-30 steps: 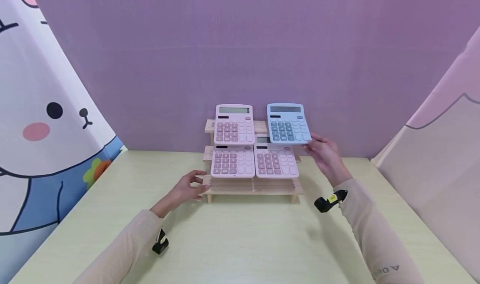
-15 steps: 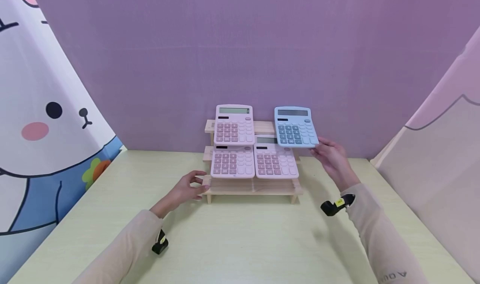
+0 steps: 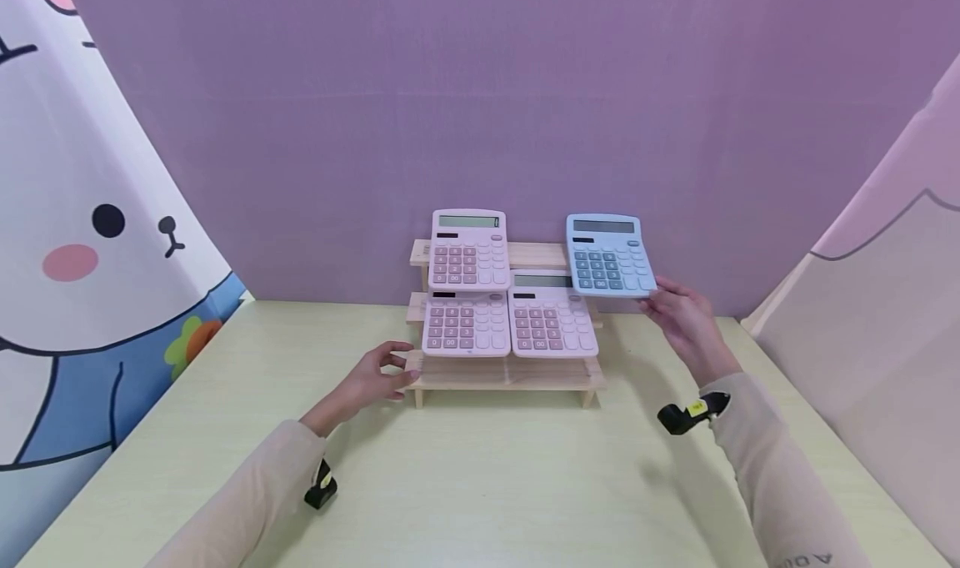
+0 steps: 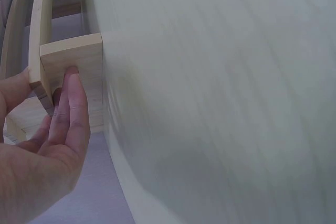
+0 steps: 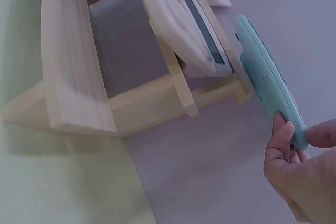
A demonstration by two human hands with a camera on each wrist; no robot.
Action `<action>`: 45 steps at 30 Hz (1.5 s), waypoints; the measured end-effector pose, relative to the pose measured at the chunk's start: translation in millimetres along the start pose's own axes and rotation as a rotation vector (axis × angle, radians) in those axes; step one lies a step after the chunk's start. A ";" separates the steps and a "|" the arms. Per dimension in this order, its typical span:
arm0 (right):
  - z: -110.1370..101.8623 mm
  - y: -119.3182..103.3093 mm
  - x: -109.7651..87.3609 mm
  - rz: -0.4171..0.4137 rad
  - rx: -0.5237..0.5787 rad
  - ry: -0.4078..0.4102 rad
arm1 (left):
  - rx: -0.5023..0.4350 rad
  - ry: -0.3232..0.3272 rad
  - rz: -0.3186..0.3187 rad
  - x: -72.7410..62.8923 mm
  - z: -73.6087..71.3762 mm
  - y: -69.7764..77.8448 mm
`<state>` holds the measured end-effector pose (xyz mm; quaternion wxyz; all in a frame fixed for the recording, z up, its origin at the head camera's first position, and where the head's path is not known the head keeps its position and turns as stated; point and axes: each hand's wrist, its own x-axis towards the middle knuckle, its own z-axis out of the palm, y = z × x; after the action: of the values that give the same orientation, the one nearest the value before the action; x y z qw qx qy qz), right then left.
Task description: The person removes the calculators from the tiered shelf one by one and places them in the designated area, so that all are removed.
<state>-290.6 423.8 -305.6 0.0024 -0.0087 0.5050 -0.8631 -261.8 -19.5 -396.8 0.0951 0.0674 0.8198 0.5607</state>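
My right hand (image 3: 686, 326) pinches a blue calculator (image 3: 611, 255) by its lower right corner, thumb on one face and fingers on the other. In the right wrist view the calculator (image 5: 270, 80) is seen edge-on, off the end of the top step. A three-step wooden rack (image 3: 506, 374) bears three pink calculators: one on the top step (image 3: 468, 251), two side by side on the middle step (image 3: 467, 326) (image 3: 553, 322). At the rack's left end my left hand (image 3: 367, 378) grips the bottom step (image 4: 71, 51), thumb above and fingers beneath.
The rack stands on a pale green-yellow table (image 3: 480, 476), close to a purple backdrop (image 3: 480, 92). A cartoon-printed cloth (image 3: 112, 301) hangs at the left, a pale pink cloth (image 3: 877, 318) at the right.
My right hand has carried the blue calculator to the right and slightly down, uncovering more of the pink calculator's display on the middle step. The left hand keeps its place on the rack.
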 end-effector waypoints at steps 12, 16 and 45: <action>-18.2 -8.2 -2.9 -0.025 0.067 -0.037 | -0.006 -0.002 0.000 1.5 -0.5 -1.7; -23.9 -10.5 -5.1 -0.034 0.079 -0.036 | -0.006 0.000 -0.003 2.4 -0.6 -2.5; -64.7 1.4 -12.7 0.016 0.003 -0.022 | 0.004 0.001 -0.012 2.0 0.1 -1.0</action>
<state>-279.1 479.7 -338.7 0.0151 -0.0143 0.5036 -0.8637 -263.6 -19.4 -397.8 0.0982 0.0624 0.8212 0.5586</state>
